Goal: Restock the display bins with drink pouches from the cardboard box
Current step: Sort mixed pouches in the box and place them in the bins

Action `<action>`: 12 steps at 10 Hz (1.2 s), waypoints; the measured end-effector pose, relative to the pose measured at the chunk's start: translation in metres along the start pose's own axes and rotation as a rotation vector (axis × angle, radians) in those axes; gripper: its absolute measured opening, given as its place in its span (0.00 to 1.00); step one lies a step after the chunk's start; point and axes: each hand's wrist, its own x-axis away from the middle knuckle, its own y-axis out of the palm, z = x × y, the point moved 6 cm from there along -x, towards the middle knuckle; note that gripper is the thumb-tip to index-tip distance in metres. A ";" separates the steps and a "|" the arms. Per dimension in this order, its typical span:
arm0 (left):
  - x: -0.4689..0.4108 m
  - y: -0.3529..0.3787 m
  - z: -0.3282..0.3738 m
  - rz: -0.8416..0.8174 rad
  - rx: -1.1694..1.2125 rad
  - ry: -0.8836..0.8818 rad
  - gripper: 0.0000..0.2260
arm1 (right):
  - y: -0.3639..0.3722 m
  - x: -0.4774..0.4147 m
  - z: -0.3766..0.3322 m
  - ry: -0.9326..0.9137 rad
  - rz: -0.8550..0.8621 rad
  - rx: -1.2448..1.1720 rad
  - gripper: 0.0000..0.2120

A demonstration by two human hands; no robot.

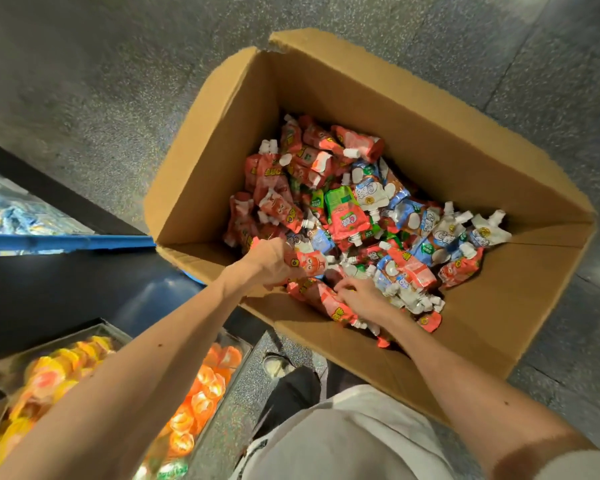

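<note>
Bare forearms (160, 337) nearest, reaching into cardboard box (430, 109). Display bins (49, 342) outside box's left wall. Drink pouches (361, 209) heaped across box bottom. Left hand (271, 263) grips red pouch (309, 266) near box's near-left corner. Right hand (361, 296) just beside, fingers curling onto second red pouch (321, 299), long axis along box's near wall; right hand nearer.

Even overhead light, soft blur throughout, wide-angle bending at the edges.
</note>
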 end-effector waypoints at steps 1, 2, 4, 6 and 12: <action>0.007 0.007 -0.002 -0.056 0.055 -0.010 0.18 | 0.013 0.015 -0.002 0.057 -0.061 0.080 0.31; 0.017 0.006 -0.003 0.009 0.042 0.016 0.17 | 0.018 0.016 -0.009 0.031 -0.003 0.203 0.33; 0.023 -0.016 0.008 0.043 0.132 0.081 0.11 | -0.018 0.026 -0.002 0.093 0.100 -0.474 0.12; 0.020 0.003 0.059 -0.237 0.105 0.224 0.11 | -0.045 0.050 -0.028 -0.098 -0.039 -0.496 0.05; -0.069 0.022 0.080 0.268 -0.029 0.090 0.31 | -0.052 0.043 0.019 -0.074 0.041 -0.867 0.16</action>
